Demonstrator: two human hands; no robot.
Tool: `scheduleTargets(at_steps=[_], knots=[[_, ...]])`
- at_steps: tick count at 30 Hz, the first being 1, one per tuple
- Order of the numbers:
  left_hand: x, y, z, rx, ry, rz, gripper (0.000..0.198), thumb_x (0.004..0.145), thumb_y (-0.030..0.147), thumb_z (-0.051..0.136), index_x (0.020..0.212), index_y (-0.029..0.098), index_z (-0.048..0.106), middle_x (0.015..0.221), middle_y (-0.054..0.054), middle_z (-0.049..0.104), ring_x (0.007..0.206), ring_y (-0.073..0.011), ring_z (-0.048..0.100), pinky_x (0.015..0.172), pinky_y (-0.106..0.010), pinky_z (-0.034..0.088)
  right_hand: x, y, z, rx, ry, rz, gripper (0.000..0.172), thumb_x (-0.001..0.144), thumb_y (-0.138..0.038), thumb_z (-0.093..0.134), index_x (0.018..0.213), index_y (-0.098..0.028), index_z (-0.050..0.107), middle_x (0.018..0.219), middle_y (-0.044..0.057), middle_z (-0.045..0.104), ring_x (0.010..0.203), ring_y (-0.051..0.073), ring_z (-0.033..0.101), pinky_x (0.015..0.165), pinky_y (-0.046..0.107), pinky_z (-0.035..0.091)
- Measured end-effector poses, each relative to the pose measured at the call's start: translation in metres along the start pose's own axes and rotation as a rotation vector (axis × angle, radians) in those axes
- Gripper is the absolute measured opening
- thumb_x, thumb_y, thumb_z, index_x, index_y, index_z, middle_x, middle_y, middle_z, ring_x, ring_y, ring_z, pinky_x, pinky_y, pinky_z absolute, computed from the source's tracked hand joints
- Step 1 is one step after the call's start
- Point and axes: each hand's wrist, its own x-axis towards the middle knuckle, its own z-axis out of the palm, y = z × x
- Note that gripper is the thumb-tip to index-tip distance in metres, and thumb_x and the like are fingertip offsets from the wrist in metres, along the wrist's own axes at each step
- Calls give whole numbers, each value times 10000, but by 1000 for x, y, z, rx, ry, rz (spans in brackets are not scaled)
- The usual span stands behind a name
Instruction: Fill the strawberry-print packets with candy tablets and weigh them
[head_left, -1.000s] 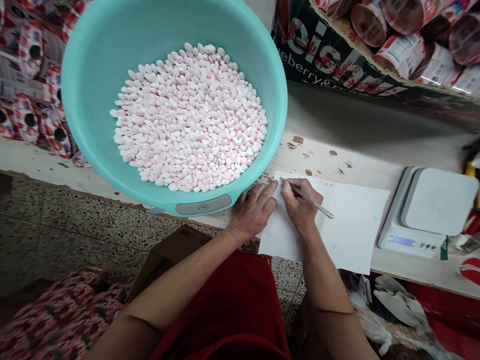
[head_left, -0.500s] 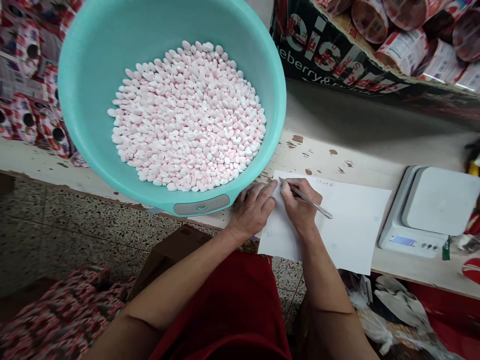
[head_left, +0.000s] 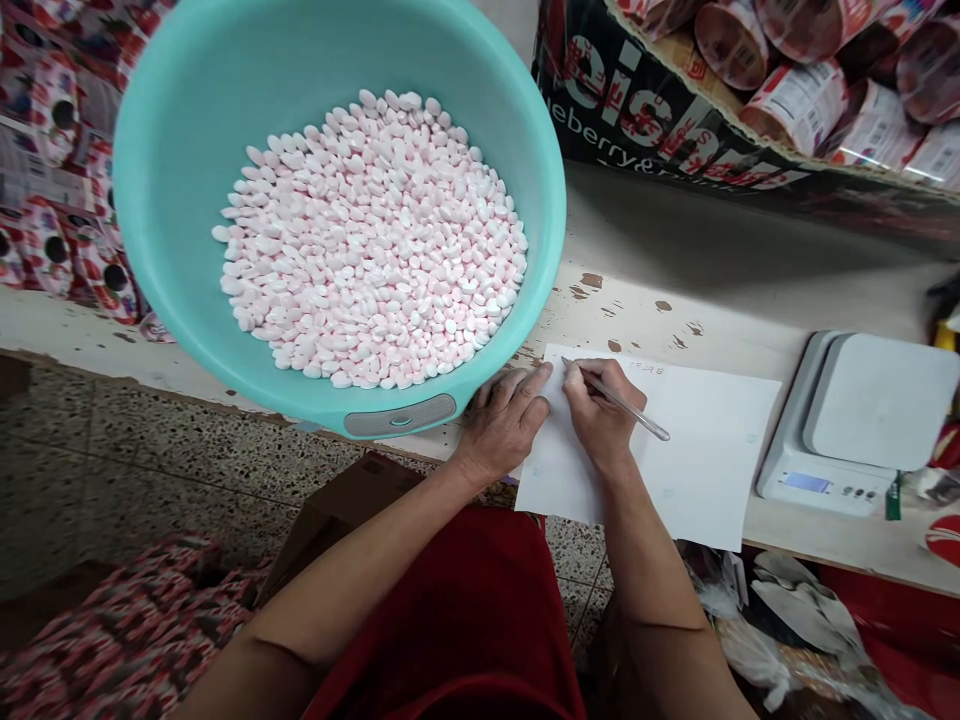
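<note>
My right hand (head_left: 601,415) grips a thin silver pen (head_left: 627,404) with its tip on the top left corner of a white sheet of paper (head_left: 705,450). My left hand (head_left: 504,420) lies flat beside it, fingers stretched out, pressing on the paper's left edge. A few small handwritten marks sit near the sheet's top edge. Just left of my hands a large turquoise basin (head_left: 187,180) holds a heap of small pink-and-white candies (head_left: 371,245); my left fingers almost touch its rim.
A white digital scale (head_left: 862,420) stands right of the paper on the worn white bench (head_left: 660,290). A dark printed carton (head_left: 675,130) with red-and-white cans fills the back right. Red printed packets lie at the far left and on the speckled floor.
The view has shifted slightly, so the basin and carton sit a little further left. Both hands and the pen hold about the same place on the paper.
</note>
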Motion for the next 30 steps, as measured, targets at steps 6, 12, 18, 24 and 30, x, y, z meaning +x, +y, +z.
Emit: scheduleTargets(at_steps=[6,12,18,24,30], knots=[[1,1,-1,4,9,1,181,935,145,512,839,184,660,1376,-65,601,1178,-246,498,998,-422,384,0,-1,-2,15,1,-7,67,869,-240,603,807,-221,620,656,-39,659,555,91,610,550,238,492],[1,0,0,21,4,2,179,926,144,524,831,172,674,1387,-60,599,1174,-244,506,993,-412,400,2,-3,-3,6,16,-11,92,864,-228,593,776,-208,610,643,-37,651,535,81,592,527,225,473],[2,1,-1,22,23,3,180,927,144,528,817,175,667,1364,-53,618,1154,-238,523,981,-407,415,2,-3,-3,34,11,-1,82,857,-218,601,777,-206,614,641,-37,651,532,82,586,529,226,471],[2,0,-1,3,28,-1,152,928,141,535,830,179,645,1372,-57,612,1167,-240,520,974,-409,409,3,-4,-4,55,-11,-24,98,843,-193,601,745,-202,605,617,-46,624,511,68,552,521,219,457],[0,0,0,-6,1,-4,148,929,146,536,855,179,660,1386,-63,595,1189,-243,497,999,-419,394,1,-3,-4,119,2,89,73,863,-235,600,795,-210,604,633,-41,647,525,85,588,541,236,489]])
